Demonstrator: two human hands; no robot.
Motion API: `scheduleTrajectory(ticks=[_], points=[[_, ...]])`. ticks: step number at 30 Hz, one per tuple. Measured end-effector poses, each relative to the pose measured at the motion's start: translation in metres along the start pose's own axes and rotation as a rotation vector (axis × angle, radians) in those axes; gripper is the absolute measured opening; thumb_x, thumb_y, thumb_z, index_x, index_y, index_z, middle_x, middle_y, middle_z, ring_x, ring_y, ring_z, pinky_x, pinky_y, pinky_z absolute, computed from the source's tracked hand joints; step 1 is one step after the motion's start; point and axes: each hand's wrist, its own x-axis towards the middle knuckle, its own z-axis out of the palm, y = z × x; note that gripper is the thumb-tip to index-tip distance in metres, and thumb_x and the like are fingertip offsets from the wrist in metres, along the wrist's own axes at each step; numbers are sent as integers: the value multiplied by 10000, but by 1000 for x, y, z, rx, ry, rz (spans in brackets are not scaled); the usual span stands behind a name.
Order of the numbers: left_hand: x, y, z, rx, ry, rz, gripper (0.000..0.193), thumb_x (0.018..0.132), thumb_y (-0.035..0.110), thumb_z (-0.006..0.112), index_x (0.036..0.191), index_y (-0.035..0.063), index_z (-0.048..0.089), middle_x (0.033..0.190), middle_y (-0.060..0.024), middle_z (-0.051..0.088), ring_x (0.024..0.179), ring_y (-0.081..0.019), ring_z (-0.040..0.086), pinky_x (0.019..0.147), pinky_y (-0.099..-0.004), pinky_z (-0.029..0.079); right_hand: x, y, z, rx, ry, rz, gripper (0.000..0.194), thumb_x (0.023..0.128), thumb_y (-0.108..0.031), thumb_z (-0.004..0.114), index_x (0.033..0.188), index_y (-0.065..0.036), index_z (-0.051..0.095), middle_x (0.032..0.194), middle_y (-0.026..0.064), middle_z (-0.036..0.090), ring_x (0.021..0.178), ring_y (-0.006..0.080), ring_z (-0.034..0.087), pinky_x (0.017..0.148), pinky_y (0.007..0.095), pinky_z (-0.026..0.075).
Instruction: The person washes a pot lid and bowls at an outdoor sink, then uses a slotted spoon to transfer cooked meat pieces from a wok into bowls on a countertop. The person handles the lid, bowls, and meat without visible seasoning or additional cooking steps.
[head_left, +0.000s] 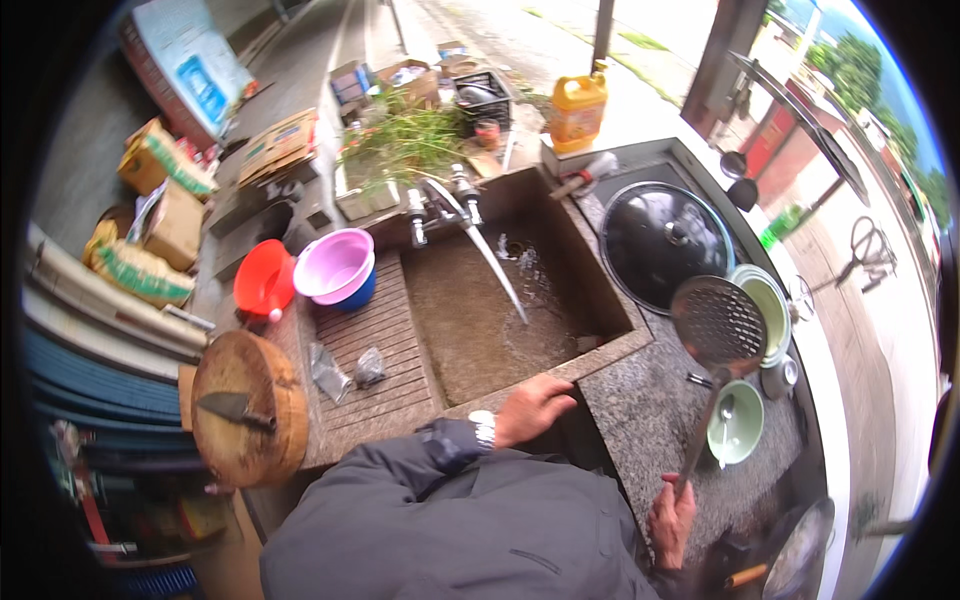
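My right hand (671, 521) is closed around the long handle of a perforated metal skimmer (720, 322). The skimmer's round head is raised over the right counter and covers part of a black domed lid and a pale green bowl behind it. My left hand (531, 411) holds nothing, its fingers apart at the front rim of a stone sink (465, 322). Water runs from a curved chrome faucet (450, 202) into the basin. Beneath the skimmer's handle, a light green bowl (736, 431) holds a white spoon (725, 420).
On the left stand a round wooden chopping block (281, 405) with a cleaver (229, 407), a red plastic dipper (264, 277) and a pink basin (336, 262). Behind the right counter's large lid (660, 240) is a yellow jug (577, 112). A wok (799, 555) sits at lower right.
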Motion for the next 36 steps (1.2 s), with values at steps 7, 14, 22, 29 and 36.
scheduleTrajectory(ticks=[7, 14, 22, 29, 36], points=[[-13, -71, -71, -116, 141, -663, 257, 989, 211, 576, 989, -24, 679, 773, -52, 674, 719, -100, 620, 661, -256, 505, 20, 4, 29, -61, -18, 76, 141, 997, -173, 557, 1088, -70, 589, 702, -58, 493, 601, 35, 427, 523, 226, 359], [60, -42, 12, -286, -173, -402, 237, 975, 188, 600, 1023, -31, 678, 865, -92, 695, 769, -134, 642, 696, -287, 523, -23, 2, 3, -13, 303, -20, 152, 990, -132, 569, 1121, -63, 604, 675, -78, 466, 579, 21, 391, 510, 221, 316], [240, 4, 189, 187, -296, 249, 317, 873, 304, 719, 982, 12, 666, 862, -150, 606, 756, -307, 611, 684, -410, 496, -91, 14, -65, 110, 869, -307, 169, 1020, -154, 504, 1133, -31, 531, 592, -50, 402, 430, 23, 352, 385, 213, 314], [354, 18, 304, 745, -275, 216, 534, 752, 421, 801, 1027, 0, 622, 1076, -208, 566, 1013, -377, 590, 813, -479, 519, -117, 33, -113, 217, 1142, -325, 191, 1030, -200, 484, 1116, -30, 492, 612, -27, 382, 428, 41, 347, 383, 215, 332], [403, 3, 329, 930, -272, 39, 329, 830, 190, 644, 1083, -8, 573, 1123, -235, 580, 1045, -414, 617, 873, -483, 526, -100, 39, -171, 273, 1255, -256, 213, 1038, -215, 461, 1144, -32, 489, 629, -31, 367, 441, 36, 346, 391, 205, 327]])
